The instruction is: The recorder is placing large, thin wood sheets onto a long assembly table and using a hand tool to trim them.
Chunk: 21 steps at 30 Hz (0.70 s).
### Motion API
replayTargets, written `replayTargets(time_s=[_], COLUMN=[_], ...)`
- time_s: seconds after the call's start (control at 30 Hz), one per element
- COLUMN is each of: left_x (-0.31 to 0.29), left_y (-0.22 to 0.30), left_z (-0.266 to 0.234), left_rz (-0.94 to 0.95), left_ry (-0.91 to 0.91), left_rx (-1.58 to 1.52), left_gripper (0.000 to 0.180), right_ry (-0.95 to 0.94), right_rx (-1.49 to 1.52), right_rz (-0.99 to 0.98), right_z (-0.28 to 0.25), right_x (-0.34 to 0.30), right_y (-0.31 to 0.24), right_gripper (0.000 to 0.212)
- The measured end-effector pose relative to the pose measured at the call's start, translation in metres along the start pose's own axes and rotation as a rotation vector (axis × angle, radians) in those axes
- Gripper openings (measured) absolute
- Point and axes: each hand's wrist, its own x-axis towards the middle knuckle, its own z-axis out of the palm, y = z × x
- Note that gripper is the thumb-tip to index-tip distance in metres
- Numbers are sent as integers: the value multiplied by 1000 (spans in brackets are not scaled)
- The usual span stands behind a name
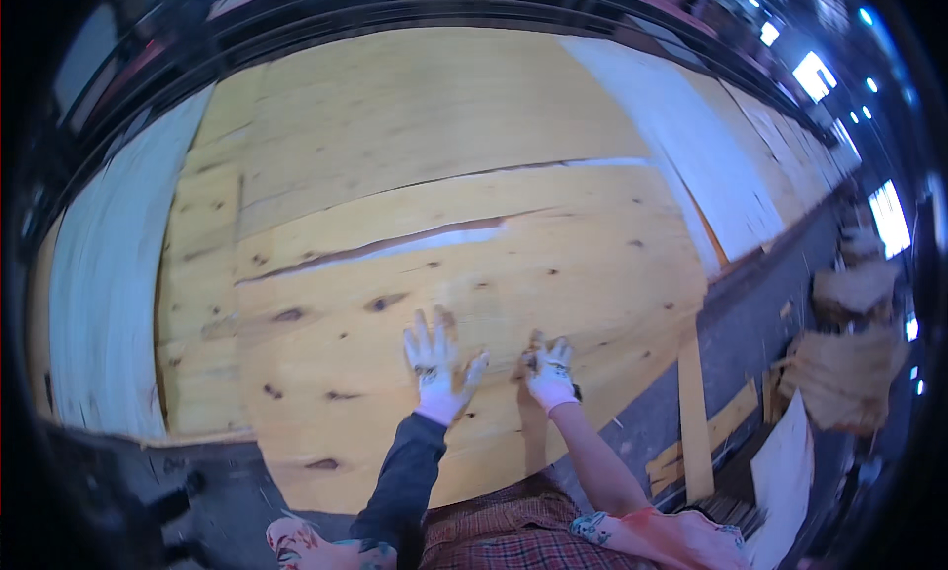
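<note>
A large yellowish wood veneer sheet [583, 244] with dark knots and long splits lies before me, its near edge hanging toward my body. My left hand [434, 368], in a white glove, is over the sheet's near middle with fingers spread. To its right, my right hand [549, 373], also gloved, is over the same sheet; its fingers look slightly bent and apart, and it holds nothing I can see. A shadow falls beside it. Whether either palm presses on the wood is hard to tell.
Pale veneer strips [118, 274] lie at the left, and another pale strip [681, 126] crosses the far right. Veneer offcuts [695, 422] and a white scrap [785, 481] stand at the lower right. Stacked brown pieces [839, 373] sit beyond. Dark rails [415, 17] run along the far side.
</note>
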Motion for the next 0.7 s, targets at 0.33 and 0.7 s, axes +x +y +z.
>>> replayTargets(time_s=[0.33,0.7], left_x=[9,38], left_y=[12,37], left_z=[109,108], left_rz=[-66,-153], left_ry=[-363,-420], left_rx=[531,522], left_gripper=[76,71], right_ry=[472,204], right_rx=[1193,1176], right_rz=[594,464], right_z=[-45,-57], right_x=[105,227], right_y=[385,515], right_gripper=[43,69])
